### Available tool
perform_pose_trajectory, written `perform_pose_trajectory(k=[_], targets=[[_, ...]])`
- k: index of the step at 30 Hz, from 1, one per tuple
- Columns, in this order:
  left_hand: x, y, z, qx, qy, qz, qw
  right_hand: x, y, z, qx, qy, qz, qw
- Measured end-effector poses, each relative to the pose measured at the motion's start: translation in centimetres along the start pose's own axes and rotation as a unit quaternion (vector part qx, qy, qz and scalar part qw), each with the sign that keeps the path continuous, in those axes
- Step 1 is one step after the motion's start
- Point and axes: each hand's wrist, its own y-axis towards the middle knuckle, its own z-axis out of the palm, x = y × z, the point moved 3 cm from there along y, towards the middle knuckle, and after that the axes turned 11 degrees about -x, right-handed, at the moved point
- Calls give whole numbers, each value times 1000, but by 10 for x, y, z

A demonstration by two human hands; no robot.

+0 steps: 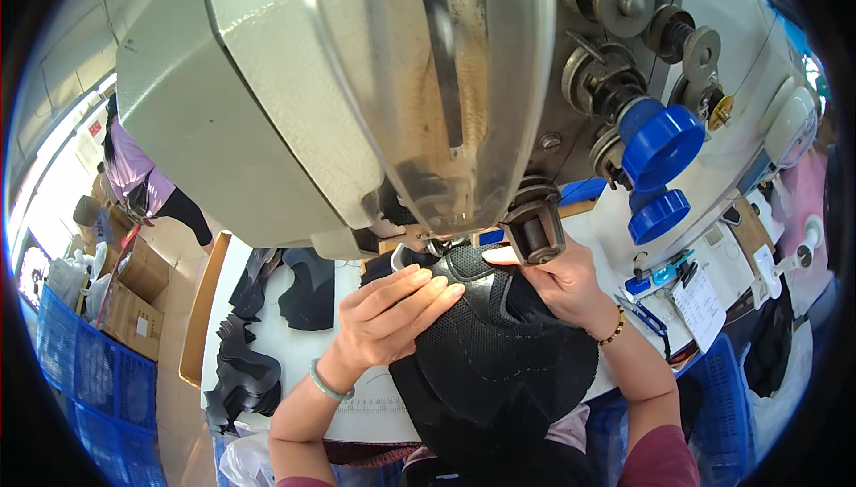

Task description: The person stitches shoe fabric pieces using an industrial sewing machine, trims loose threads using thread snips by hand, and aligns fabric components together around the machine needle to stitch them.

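Note:
A black mesh shoe upper lies under the head of a sewing machine, its narrow end close below the needle area. The needle itself is mostly hidden by the machine's clear guard. On the upper's left edge my left hand is closed, fingertips pressed together against the mesh. My right hand grips the upper's right side, thumb on top near the presser area and the other fingers partly hidden. Below my hands, the rest of the upper hangs toward my lap over the table's near edge.
Stacks of black cut pieces and a further dark piece lie on the white table at left. At right are blue-handled thread snips and a written sheet. Blue baskets and cardboard boxes stand at far left, near another person.

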Motion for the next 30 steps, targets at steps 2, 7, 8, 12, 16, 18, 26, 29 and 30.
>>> perform_pose_trajectory(k=[2,7,8,12,16,18,26,29,30], targets=[[0,-1,0,-2,1,-2,1000,3,0,-1,-3,3,0,1000],[3,2,2,-19,-13,-22,999,1,-1,-1,-6,-8,8,1000],[5,2,2,-11,-23,-33,999,1,-1,-1,-14,-16,2,1000],[6,5,2,0,-43,-69,997,-5,-4,1,-12,-52,6,999],[9,2,4,-10,-50,-83,995,-5,-3,2,-17,-47,3,999],[10,1,4,-10,-60,-87,994,-3,-3,2,-23,-46,-7,999],[27,11,-15,76,-203,-148,965,0,-2,2,-20,-71,-64,995],[29,25,-26,139,-316,-182,921,4,-1,2,-17,-88,-84,992],[23,34,-28,146,-282,-212,924,5,-2,2,-11,-107,-93,990]])
